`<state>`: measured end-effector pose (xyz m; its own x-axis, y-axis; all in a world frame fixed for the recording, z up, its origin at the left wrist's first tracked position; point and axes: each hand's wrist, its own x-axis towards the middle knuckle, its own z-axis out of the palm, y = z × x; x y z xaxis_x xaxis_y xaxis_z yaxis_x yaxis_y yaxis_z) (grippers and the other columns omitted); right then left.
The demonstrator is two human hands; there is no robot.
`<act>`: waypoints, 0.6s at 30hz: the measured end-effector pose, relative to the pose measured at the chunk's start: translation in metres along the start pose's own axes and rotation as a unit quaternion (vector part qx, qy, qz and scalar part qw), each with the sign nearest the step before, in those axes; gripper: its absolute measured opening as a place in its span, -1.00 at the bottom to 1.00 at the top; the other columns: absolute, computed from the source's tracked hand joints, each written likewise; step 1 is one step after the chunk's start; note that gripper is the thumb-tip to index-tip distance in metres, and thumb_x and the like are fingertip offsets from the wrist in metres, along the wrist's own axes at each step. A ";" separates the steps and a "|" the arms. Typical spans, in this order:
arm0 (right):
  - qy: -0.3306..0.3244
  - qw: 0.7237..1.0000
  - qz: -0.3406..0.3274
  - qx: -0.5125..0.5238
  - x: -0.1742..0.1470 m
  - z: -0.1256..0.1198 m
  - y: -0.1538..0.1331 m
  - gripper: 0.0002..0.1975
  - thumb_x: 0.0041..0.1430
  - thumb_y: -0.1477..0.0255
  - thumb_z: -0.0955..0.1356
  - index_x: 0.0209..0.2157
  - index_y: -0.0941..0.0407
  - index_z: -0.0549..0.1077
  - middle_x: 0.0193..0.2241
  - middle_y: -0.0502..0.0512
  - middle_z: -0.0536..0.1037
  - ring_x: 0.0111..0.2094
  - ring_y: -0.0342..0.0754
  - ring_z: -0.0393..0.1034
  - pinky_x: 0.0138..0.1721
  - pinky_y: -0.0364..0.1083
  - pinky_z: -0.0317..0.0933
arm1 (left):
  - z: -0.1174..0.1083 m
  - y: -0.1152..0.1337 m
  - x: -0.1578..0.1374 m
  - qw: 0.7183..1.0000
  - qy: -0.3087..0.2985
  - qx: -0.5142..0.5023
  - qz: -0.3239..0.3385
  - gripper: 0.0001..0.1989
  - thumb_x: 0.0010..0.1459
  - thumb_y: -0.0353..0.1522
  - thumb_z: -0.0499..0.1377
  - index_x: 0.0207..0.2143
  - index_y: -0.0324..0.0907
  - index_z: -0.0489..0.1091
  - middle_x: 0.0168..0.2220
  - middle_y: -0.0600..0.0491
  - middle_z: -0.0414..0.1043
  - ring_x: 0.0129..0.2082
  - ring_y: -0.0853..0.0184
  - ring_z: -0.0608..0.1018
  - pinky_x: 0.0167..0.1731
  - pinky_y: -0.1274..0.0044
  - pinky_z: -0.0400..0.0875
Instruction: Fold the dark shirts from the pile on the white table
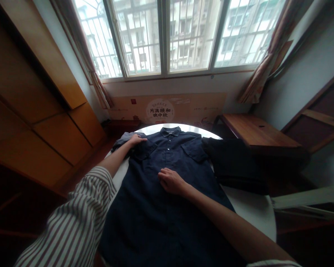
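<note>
A dark navy button-up shirt (167, 207) lies front up, its collar at the far side and its hem toward me. Its short sleeves are laid inward over the front. My left hand (137, 139) rests on the folded sleeve at the left, fingers stretched out flat. Over the middle of the shirt front, below the white buttons, my right hand (171, 180) is curled in a loose fist with nothing visible in it. Beside the left hand sits a greyish folded cloth (125, 138), partly hidden by it.
Beneath the shirt is a round white table (256, 207). A folded black garment (235, 163) lies at its right. A wooden desk (261, 128) stands to the right, wooden cabinets (64, 137) to the left, and a barred window (167, 37) ahead.
</note>
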<state>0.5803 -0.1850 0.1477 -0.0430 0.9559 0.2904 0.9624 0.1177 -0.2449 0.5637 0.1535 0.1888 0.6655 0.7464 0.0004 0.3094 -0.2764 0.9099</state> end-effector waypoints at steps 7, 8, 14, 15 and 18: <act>-0.007 1.000 0.002 0.008 0.000 -0.003 -0.001 -0.92 0.17 0.58 0.30 -0.35 0.12 0.37 -0.32 0.13 0.46 -0.28 -0.03 0.30 -0.26 -0.12 0.18 | 0.000 0.006 0.001 0.994 -0.059 -0.072 -0.061 -0.63 -0.30 -0.44 0.48 -0.35 -0.19 0.50 -0.46 0.05 0.52 -0.44 0.30 0.57 -0.44 0.57 0.44; -0.008 1.000 0.005 0.008 0.000 -0.003 -0.001 -0.92 0.17 0.58 0.30 -0.34 0.12 0.37 -0.32 0.13 0.45 -0.27 -0.03 0.30 -0.25 -0.12 0.18 | -0.002 0.006 0.002 0.993 -0.056 -0.083 -0.066 -0.60 -0.27 -0.43 0.47 -0.30 -0.19 0.50 -0.43 0.03 0.54 -0.42 0.29 0.58 -0.42 0.56 0.46; -0.007 1.000 0.004 0.011 0.000 -0.003 -0.002 -0.91 0.16 0.59 0.30 -0.34 0.12 0.38 -0.32 0.11 0.45 -0.28 -0.04 0.30 -0.27 -0.13 0.17 | 0.003 0.001 0.008 0.990 0.013 -0.126 -0.055 -0.33 -0.26 -0.50 0.46 0.00 -0.18 0.43 -0.35 0.00 0.55 -0.40 0.27 0.60 -0.32 0.44 0.53; -0.008 1.000 0.005 0.008 0.000 -0.003 -0.002 -0.91 0.16 0.59 0.30 -0.34 0.12 0.37 -0.32 0.12 0.45 -0.28 -0.04 0.29 -0.27 -0.13 0.17 | 0.004 -0.001 0.010 0.990 0.033 -0.128 -0.048 -0.33 -0.24 -0.50 0.45 0.02 -0.18 0.43 -0.35 0.01 0.54 -0.40 0.28 0.60 -0.30 0.44 0.53; -0.013 1.000 0.006 0.005 0.000 -0.004 -0.002 -0.91 0.16 0.59 0.29 -0.35 0.12 0.37 -0.32 0.12 0.45 -0.28 -0.04 0.29 -0.27 -0.13 0.17 | 0.004 -0.005 0.016 0.987 0.097 -0.122 -0.034 -0.38 -0.18 -0.48 0.42 0.02 -0.20 0.43 -0.34 0.01 0.54 -0.37 0.29 0.60 -0.27 0.46 0.53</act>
<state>0.5790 -0.1863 0.1514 -0.0388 0.9639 0.2636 0.9604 0.1088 -0.2566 0.5750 0.1643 0.1825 0.4982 0.8670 -0.0070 0.1600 -0.0841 0.9835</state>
